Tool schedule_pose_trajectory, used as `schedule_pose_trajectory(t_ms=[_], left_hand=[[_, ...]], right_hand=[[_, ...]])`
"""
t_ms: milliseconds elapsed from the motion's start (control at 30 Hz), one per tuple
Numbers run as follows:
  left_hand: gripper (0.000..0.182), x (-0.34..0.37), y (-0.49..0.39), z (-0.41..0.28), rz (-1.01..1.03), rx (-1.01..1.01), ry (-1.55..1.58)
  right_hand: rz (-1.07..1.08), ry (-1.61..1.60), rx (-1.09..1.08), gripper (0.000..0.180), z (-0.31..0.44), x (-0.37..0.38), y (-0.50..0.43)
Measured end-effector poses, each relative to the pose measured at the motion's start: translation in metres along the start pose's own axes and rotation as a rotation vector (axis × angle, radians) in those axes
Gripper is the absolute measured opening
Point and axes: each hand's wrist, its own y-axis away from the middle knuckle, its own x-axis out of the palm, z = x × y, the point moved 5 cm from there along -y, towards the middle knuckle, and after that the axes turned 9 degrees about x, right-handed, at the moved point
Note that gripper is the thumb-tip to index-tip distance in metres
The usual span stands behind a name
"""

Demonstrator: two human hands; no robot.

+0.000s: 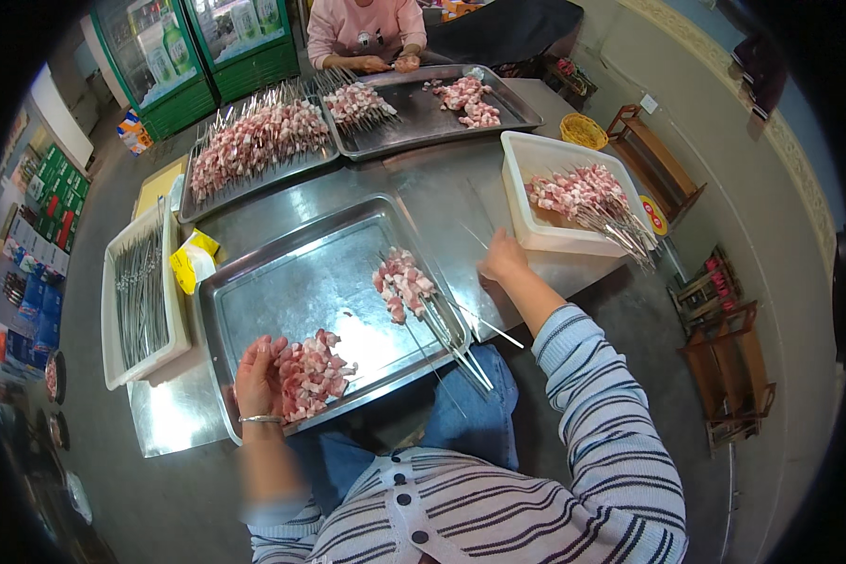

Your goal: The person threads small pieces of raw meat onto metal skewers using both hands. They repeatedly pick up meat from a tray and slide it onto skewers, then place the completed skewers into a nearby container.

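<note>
My left hand, with a bracelet at the wrist, curls at the left edge of a pile of raw meat pieces. Whether a piece sits inside its fingers is not visible. The pile lies in the near part of a metal tray. On the tray's right side rest several skewers of threaded meat, their bare metal ends over the near rim. Beyond that rim, above the steel tabletop, my right hand has its fingers closed on a thin metal skewer.
To the left, a white bin holds bare skewers beside a yellow packet. A white tub with meat skewers stands right. Farther back are a tray of many meat skewers and another tray, where a person in pink works.
</note>
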Motion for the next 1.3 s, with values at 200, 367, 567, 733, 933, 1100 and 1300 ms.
schedule_pose_trajectory(t_ms=[200, 367, 567, 733, 933, 1100, 1300], left_hand=[[0.02, -0.002, 0.0, 0.003, -0.002, -0.012, -0.007], [0.027, -0.003, 0.0, 0.0, -0.035, 0.013, 0.035], [0.032, -0.009, -0.004, 0.006, -0.047, -0.029, 0.117], [0.041, 0.008, -0.003, 0.013, 0.073, -0.102, 0.406], [0.043, 0.034, 0.005, 0.005, 0.063, -0.184, 0.396], [0.035, 0.046, 0.006, 0.0, 0.038, -0.13, 0.29], [0.027, 0.042, 0.008, -0.003, 0.036, -0.091, 0.259]], right_hand=[[-0.037, -0.249, 0.15, 0.031, -0.02, 0.014, -0.027], [-0.131, -0.199, 0.007, 0.03, -0.028, 0.014, -0.018], [-0.357, -0.691, -0.081, 0.027, -0.031, -0.025, 0.005], [-0.708, -1.123, -0.078, 0.027, -0.059, -0.014, 0.034], [-0.656, -1.165, -0.369, 0.026, -0.053, -0.066, 0.067], [0.165, -1.3, -0.609, 0.025, -0.005, -0.087, 0.182], [0.644, -1.024, -0.416, 0.014, 0.039, 0.002, 0.275]])
